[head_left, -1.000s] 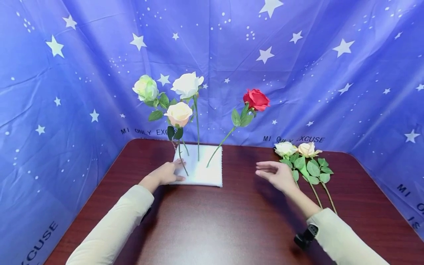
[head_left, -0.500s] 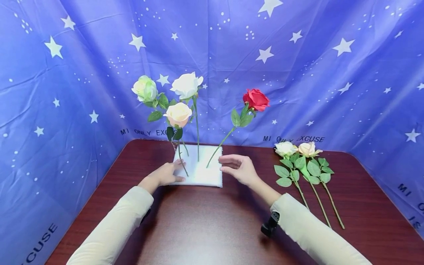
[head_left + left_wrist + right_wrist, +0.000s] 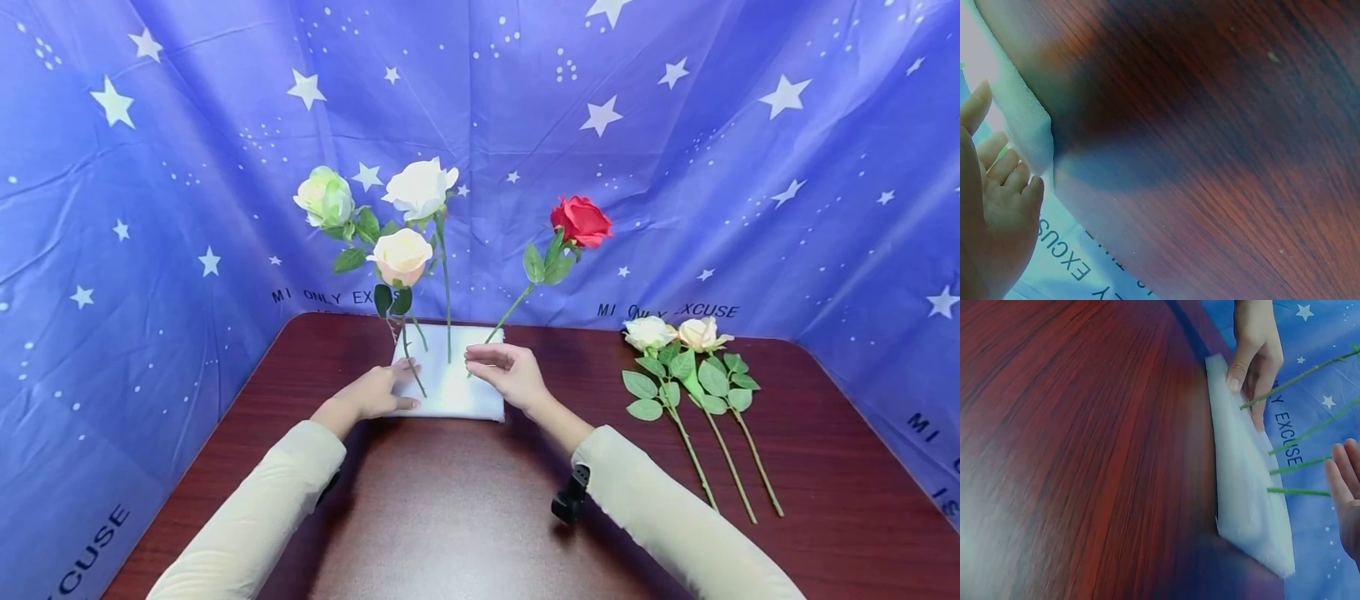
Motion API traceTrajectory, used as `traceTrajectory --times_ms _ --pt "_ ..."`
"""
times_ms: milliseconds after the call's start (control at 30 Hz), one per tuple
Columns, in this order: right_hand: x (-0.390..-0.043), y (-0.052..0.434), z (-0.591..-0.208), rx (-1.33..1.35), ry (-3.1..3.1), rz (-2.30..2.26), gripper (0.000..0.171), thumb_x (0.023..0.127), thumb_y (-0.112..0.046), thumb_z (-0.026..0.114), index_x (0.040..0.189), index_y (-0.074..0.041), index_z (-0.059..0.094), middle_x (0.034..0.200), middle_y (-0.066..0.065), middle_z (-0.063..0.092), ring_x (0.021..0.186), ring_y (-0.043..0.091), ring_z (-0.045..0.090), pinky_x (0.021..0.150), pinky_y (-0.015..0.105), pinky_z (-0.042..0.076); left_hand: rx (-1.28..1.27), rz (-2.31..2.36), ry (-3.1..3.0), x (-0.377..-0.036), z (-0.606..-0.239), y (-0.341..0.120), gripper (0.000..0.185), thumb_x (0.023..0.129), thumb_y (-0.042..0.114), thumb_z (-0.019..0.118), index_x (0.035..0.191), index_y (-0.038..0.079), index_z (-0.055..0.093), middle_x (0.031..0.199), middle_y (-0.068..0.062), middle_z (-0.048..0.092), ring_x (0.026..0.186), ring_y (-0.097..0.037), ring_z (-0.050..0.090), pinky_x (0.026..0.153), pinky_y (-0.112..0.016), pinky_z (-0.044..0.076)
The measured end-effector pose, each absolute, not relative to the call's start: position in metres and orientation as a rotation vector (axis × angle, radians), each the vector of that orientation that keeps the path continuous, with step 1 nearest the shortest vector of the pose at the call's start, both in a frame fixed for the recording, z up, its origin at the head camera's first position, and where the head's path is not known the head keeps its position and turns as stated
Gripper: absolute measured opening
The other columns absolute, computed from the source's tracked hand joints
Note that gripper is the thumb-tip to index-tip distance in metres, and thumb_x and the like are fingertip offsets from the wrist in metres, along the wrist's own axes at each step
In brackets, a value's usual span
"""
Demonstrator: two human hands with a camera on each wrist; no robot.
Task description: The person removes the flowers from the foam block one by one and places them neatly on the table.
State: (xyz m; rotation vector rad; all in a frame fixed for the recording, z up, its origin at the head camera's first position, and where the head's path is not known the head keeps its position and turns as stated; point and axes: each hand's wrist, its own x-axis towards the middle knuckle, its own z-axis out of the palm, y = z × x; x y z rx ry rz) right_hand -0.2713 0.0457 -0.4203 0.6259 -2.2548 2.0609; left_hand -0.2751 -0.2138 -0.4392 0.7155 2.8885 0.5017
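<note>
A flower arrangement is being built: stems are stood in a white foam block (image 3: 452, 385) on the dark wooden table (image 3: 465, 517), and the step in hand is judged to be the straightening or seating of the red rose (image 3: 580, 221), the only stem that leans. The left hand (image 3: 377, 392) rests flat on the block's left edge with its fingers straight and nothing enclosed, the thumb laid along the near rim, so the foam is pressed down and steadied. The right hand (image 3: 505, 372) hovers at the block's right side with its fingers extended and loosely together; the base of the leaning stem sits just behind these fingers, but whether it is touched cannot be told, and nothing is seen clasped. In the right wrist view the block (image 3: 1244, 487) is seen with four green stems entering it, the right hand's fingertips (image 3: 1342, 465) standing just clear of the nearest stem. The next move is judged to call for a pinch low on that stem, close to the foam, while the other hand's pressure is kept so the light block is not lifted or tipped. Counted: four roses stand in the foam, namely one pale green rose (image 3: 325, 197), one white rose (image 3: 420, 188), one cream rose (image 3: 401, 255) and the red one; two loose roses (image 3: 675, 335) lie on the table well to the right of the right hand; one foam block; two hands.
</note>
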Motion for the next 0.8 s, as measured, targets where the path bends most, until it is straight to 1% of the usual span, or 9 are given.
traceTrajectory --times_ms 133,200,267,333,400,500,600,733,800 --pt "-0.275 0.028 -0.419 0.641 -2.277 2.067 0.031 0.083 -0.004 0.072 0.112 0.006 0.068 0.109 0.026 0.069 0.083 -0.003 0.068 0.074 0.015 0.056 0.702 0.515 2.893 -0.274 -0.439 -0.215 0.065 0.086 0.034 0.069 0.14 0.003 0.049 0.148 -0.023 0.042 0.136 -0.038 0.043 0.112 -0.048 0.038" --pt "-0.276 0.019 -0.418 0.693 -2.278 2.082 0.032 0.084 -0.003 0.071 0.114 0.007 0.066 0.111 0.027 0.068 0.088 0.003 0.071 0.077 0.017 0.057 0.696 0.524 2.891 -0.273 -0.44 -0.214 0.066 0.086 0.034 0.069 0.14 0.002 0.049 0.148 -0.023 0.042 0.136 -0.037 0.044 0.112 -0.048 0.038" --pt "-0.276 0.012 -0.417 0.754 -2.283 2.096 0.034 0.084 -0.001 0.07 0.116 0.008 0.065 0.114 0.027 0.067 0.096 0.014 0.072 0.082 0.02 0.057 0.683 0.529 2.888 -0.272 -0.44 -0.213 0.066 0.086 0.035 0.068 0.14 0.003 0.048 0.148 -0.023 0.042 0.135 -0.037 0.045 0.112 -0.048 0.038" --pt "-0.276 0.005 -0.416 0.832 -2.285 2.118 0.036 0.085 0.001 0.068 0.119 0.01 0.062 0.118 0.028 0.065 0.105 0.028 0.069 0.086 0.025 0.057 0.67 0.53 2.888 -0.272 -0.44 -0.212 0.067 0.086 0.035 0.068 0.141 0.002 0.047 0.148 -0.022 0.042 0.135 -0.037 0.046 0.112 -0.048 0.038" --pt "-0.276 -0.002 -0.414 0.887 -2.299 2.144 0.038 0.085 0.001 0.067 0.121 0.009 0.061 0.122 0.027 0.064 0.113 0.035 0.064 0.091 0.03 0.056 0.652 0.526 2.888 -0.271 -0.44 -0.211 0.068 0.086 0.036 0.069 0.14 0.001 0.048 0.148 -0.022 0.042 0.134 -0.037 0.046 0.113 -0.048 0.038" --pt "-0.276 -0.01 -0.41 0.979 -2.331 2.179 0.043 0.087 0.002 0.065 0.128 0.009 0.055 0.131 0.026 0.058 0.124 0.038 0.056 0.102 0.035 0.05 0.628 0.521 2.889 -0.271 -0.438 -0.21 0.067 0.085 0.036 0.069 0.138 -0.001 0.05 0.148 -0.024 0.041 0.134 -0.038 0.046 0.113 -0.048 0.038" --pt "-0.276 -0.016 -0.407 1.034 -2.411 2.155 0.047 0.089 -0.001 0.063 0.134 0.008 0.049 0.136 0.025 0.054 0.129 0.036 0.052 0.109 0.035 0.045 0.595 0.524 2.888 -0.271 -0.436 -0.209 0.071 0.085 0.037 0.069 0.139 -0.003 0.047 0.146 -0.025 0.044 0.133 -0.038 0.047 0.112 -0.048 0.038" --pt "-0.274 -0.02 -0.408 1.065 -2.474 2.042 0.043 0.091 -0.002 0.061 0.131 0.009 0.051 0.13 0.028 0.058 0.124 0.037 0.056 0.103 0.032 0.05 0.582 0.522 2.898 -0.271 -0.435 -0.21 0.078 0.084 0.039 0.07 0.141 -0.007 0.042 0.141 -0.023 0.051 0.129 -0.036 0.052 0.11 -0.047 0.041" --pt "-0.273 -0.022 -0.409 1.083 -2.459 1.986 0.038 0.09 -0.001 0.061 0.126 0.011 0.054 0.125 0.029 0.061 0.118 0.039 0.059 0.098 0.03 0.053 0.603 0.508 2.902 -0.272 -0.434 -0.212 0.075 0.084 0.039 0.07 0.14 -0.004 0.046 0.141 -0.022 0.051 0.128 -0.036 0.053 0.11 -0.047 0.041"
